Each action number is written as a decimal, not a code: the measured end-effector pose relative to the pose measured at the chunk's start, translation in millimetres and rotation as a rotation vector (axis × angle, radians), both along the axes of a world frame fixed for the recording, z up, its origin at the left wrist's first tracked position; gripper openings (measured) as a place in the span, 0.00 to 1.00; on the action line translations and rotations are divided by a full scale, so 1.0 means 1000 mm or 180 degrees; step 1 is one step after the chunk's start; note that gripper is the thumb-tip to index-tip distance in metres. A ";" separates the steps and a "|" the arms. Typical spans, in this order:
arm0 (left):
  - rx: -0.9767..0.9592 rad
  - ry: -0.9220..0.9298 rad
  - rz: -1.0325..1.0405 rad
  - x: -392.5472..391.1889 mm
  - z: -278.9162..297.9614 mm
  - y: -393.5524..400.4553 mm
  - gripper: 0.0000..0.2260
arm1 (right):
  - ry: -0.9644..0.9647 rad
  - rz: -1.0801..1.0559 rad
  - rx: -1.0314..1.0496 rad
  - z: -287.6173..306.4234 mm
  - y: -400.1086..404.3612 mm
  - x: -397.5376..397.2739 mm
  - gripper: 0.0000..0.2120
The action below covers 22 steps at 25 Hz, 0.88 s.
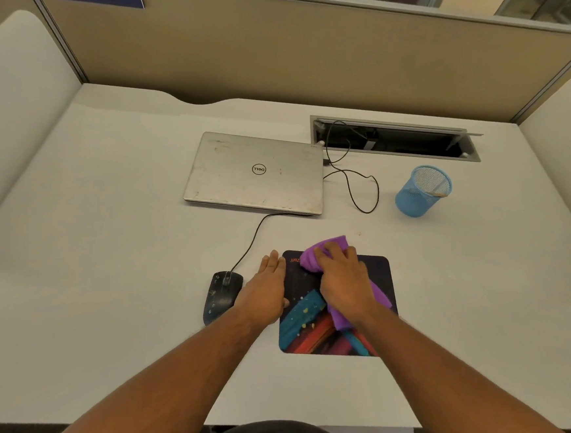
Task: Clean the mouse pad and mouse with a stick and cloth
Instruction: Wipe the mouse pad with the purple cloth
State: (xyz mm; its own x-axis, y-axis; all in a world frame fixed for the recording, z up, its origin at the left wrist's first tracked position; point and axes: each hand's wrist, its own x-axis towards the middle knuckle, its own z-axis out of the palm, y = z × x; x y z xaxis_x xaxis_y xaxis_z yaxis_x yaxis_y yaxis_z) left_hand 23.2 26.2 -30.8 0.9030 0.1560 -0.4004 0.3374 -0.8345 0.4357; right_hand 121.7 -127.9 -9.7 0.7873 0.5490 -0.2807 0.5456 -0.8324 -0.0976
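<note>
**Wiping the pad, mouse still to do**

The right hand (345, 280) grips the purple cloth (324, 252) on the mouse pad (377, 274). The left hand (269, 286), fingers flat, presses the pad's left edge against the bench (107, 230). Just beyond it lies the speckled mouse (220, 295), probably next. The stick (436, 192) seems to wait in the blue mesh cup (419, 199), well apart.
</note>
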 end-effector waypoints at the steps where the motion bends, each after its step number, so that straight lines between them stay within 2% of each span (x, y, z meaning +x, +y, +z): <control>1: 0.0012 0.0001 -0.0014 0.000 -0.001 0.000 0.42 | 0.0004 -0.0016 0.0012 0.002 0.004 -0.003 0.30; 8: 0.0030 -0.0084 -0.0104 -0.001 0.000 0.003 0.40 | 0.0126 0.0644 0.0182 0.001 -0.008 -0.066 0.29; 13: 0.0008 0.0033 -0.0052 0.000 0.001 0.002 0.43 | 0.0023 -0.0100 0.0077 0.000 -0.016 -0.014 0.29; 16: 0.0000 0.0010 -0.0087 0.000 0.000 0.002 0.42 | 0.0078 -0.0214 0.0064 0.005 -0.007 -0.017 0.29; 22: 0.0022 -0.0102 -0.0099 -0.002 -0.003 0.003 0.40 | 0.0175 0.0511 0.0228 0.002 -0.009 -0.075 0.27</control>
State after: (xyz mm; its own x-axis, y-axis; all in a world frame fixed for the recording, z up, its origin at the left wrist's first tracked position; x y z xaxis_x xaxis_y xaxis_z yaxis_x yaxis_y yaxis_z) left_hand 21.5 29.1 -34.2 0.9198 0.1304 -0.3701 0.2972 -0.8474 0.4400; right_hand 46.8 -137.2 -7.3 0.6725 0.6865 -0.2765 0.6632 -0.7248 -0.1868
